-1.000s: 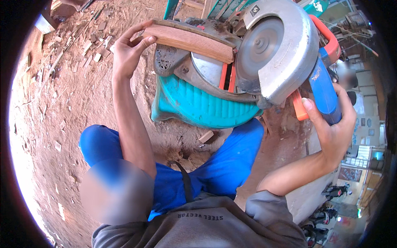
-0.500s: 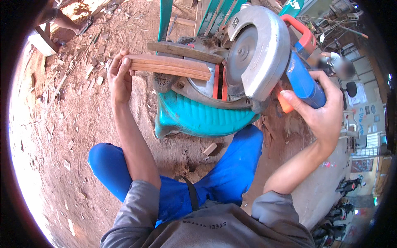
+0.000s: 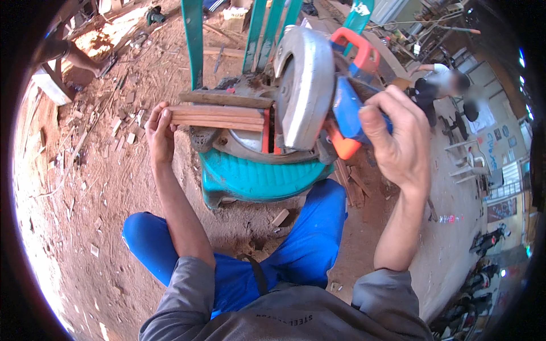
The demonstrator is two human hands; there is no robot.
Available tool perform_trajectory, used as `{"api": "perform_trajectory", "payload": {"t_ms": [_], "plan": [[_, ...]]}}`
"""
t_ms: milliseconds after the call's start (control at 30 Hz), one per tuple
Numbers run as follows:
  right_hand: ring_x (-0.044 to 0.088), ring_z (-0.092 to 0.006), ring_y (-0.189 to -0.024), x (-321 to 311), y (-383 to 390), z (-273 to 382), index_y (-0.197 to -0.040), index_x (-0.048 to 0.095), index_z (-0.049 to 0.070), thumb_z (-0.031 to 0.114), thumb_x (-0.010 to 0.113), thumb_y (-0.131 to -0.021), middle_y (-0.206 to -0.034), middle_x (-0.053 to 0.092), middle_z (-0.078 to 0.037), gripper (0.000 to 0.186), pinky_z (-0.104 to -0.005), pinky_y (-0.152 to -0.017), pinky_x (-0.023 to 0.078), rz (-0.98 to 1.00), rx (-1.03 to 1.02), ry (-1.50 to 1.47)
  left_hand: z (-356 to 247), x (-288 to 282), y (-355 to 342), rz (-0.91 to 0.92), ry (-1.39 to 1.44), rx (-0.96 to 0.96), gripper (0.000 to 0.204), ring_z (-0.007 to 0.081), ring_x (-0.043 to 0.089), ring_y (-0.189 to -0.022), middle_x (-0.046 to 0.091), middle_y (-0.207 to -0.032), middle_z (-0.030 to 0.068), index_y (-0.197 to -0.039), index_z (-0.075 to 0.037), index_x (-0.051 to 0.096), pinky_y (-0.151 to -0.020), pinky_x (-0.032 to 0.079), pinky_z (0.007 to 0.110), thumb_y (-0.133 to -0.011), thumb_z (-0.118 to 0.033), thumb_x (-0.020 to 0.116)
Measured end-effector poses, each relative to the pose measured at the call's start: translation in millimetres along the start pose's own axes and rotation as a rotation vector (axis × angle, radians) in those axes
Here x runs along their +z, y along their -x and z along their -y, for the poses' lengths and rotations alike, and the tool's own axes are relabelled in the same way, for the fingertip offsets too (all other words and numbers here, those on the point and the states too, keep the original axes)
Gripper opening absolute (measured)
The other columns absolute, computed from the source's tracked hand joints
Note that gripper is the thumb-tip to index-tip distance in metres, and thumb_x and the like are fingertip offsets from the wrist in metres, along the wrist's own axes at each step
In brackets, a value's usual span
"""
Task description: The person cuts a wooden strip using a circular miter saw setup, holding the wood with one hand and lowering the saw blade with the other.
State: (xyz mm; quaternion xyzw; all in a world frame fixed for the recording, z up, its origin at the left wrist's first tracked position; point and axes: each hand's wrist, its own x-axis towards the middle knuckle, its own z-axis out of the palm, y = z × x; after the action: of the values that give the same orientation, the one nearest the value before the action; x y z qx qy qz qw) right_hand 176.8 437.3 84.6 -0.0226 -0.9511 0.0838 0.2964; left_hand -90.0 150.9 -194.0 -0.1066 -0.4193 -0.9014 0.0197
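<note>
My left hand point(image 3: 160, 132) pinches the left end of a bundle of reddish wooden strips point(image 3: 219, 117) between thumb and fingers. The strips lie along a worn wooden fence board point(image 3: 227, 100) on the miter saw, their right end at the red-edged slot. My right hand point(image 3: 401, 136) is closed around the blue handle point(image 3: 348, 111) of the saw, thumb on the near side. A silver blade guard point(image 3: 313, 85) stands over the slot, the blade point(image 3: 288, 85) partly showing at its left. The blade's lower edge is hidden.
The saw sits on a teal plastic chair point(image 3: 261, 176) in front of my knees. Wood offcuts point(image 3: 280, 217) and sawdust cover the ground. Another person's leg point(image 3: 82, 57) shows at far left. People point(image 3: 438, 85) and parked motorcycles point(image 3: 475, 290) are at right.
The wooden strips have come down against the saw's fence, their right end by the slot. The saw head has shifted left relative to the base, showing less blade. The whole view has shifted.
</note>
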Motion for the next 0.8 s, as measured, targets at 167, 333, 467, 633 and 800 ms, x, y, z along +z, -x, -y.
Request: {"api": "perform_trajectory", "payload": {"t_ms": [167, 333, 467, 633, 800], "plan": [[0.068, -0.0360, -0.081, -2.5, 5.8, 5.6, -0.088, 0.069, 0.000, 0.071, 0.058, -0.089, -0.086, 0.066, -0.015, 0.072, -0.0442, -0.069, 0.051, 0.009, 0.019, 0.015, -1.8, 1.0, 0.6, -0.030, -0.002, -0.011, 0.029, 0.0038, 0.055, -0.072, 0.065, -0.098, 0.0008, -0.124, 0.000, 0.063, -0.062, 0.045, 0.018, -0.097, -0.009, 0.068], [0.067, -0.0372, -0.078, -2.6, 7.8, 9.2, -0.087, 0.067, 0.001, 0.070, 0.055, -0.092, -0.086, 0.066, -0.014, 0.071, -0.0464, -0.067, 0.051, -0.021, 0.034, 0.000, -3.7, 1.7, 3.1, -0.017, 0.005, -0.016, 0.027, 0.0038, 0.054, -0.071, 0.065, -0.096, 0.0003, -0.123, 0.000, 0.062, -0.062, 0.044, 0.018, -0.098, -0.010, 0.067], [0.063, -0.0389, -0.071, -3.4, 1.7, 6.0, -0.076, 0.065, 0.000, 0.064, 0.049, -0.098, -0.077, 0.060, -0.015, 0.070, -0.0488, -0.063, 0.046, -0.002, 0.047, 0.015, -4.9, 0.6, 5.6, -0.015, 0.015, -0.029, 0.028, 0.0041, 0.055, -0.069, 0.065, -0.094, 0.0005, -0.124, 0.000, 0.062, -0.060, 0.045, 0.018, -0.098, -0.010, 0.067], [0.064, -0.0405, -0.074, -4.2, -0.1, 3.7, -0.077, 0.066, 0.001, 0.060, 0.049, -0.100, -0.078, 0.061, -0.017, 0.066, -0.0492, -0.065, 0.048, 0.040, 0.060, 0.055, -6.2, 0.4, 6.4, 0.009, 0.001, -0.029, 0.028, 0.0041, 0.055, -0.069, 0.065, -0.094, 0.0005, -0.124, 0.000, 0.062, -0.060, 0.045, 0.018, -0.099, -0.011, 0.067], [0.065, -0.0405, -0.077, -6.7, 1.3, 3.3, -0.078, 0.067, 0.002, 0.056, 0.049, -0.102, -0.079, 0.062, -0.016, 0.062, -0.0489, -0.067, 0.049, 0.034, 0.015, 0.027, -6.6, -0.7, 7.2, 0.016, -0.002, -0.030, 0.030, 0.0041, 0.056, -0.071, 0.065, -0.097, 0.0001, -0.125, 0.000, 0.061, -0.062, 0.046, 0.018, -0.098, -0.011, 0.067]]}}
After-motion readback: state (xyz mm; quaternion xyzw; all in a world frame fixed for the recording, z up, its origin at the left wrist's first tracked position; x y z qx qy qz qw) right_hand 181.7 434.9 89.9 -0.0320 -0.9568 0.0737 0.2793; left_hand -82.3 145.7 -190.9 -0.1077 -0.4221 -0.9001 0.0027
